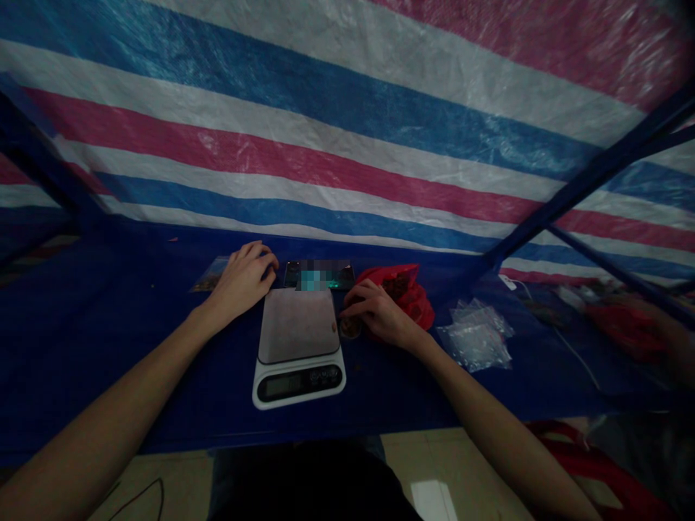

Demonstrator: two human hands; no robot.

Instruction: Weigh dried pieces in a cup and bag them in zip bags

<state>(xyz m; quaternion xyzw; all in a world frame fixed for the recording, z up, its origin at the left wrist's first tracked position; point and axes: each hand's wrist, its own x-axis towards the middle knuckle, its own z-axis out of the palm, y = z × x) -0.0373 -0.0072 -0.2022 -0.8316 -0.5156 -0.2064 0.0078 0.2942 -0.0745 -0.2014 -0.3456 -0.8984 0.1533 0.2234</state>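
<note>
A white kitchen scale (300, 325) with a flat metal plate and a dark display panel lies between my hands. One tiny brown bit rests near the plate's right edge. My left hand (247, 275) rests on the table beyond the scale's upper left corner, fingers bent and apart, holding nothing. Beside the scale's right edge, my right hand (377, 310) has its fingertips drawn together over a small brownish thing (350, 328), mostly covered and too dark to name. Touching that hand from behind is an open red plastic bag (415, 300) with brown contents.
A lit phone (344, 273) lies behind the scale. Clear small plastic bags (478, 336) are piled right of the red bag. A flat packet (211, 275) is by my left hand. Blue frame bars (535, 221) and a striped sheet (326, 166) enclose the blue table (179, 383). Another person's blurred hand (676, 329) is far right.
</note>
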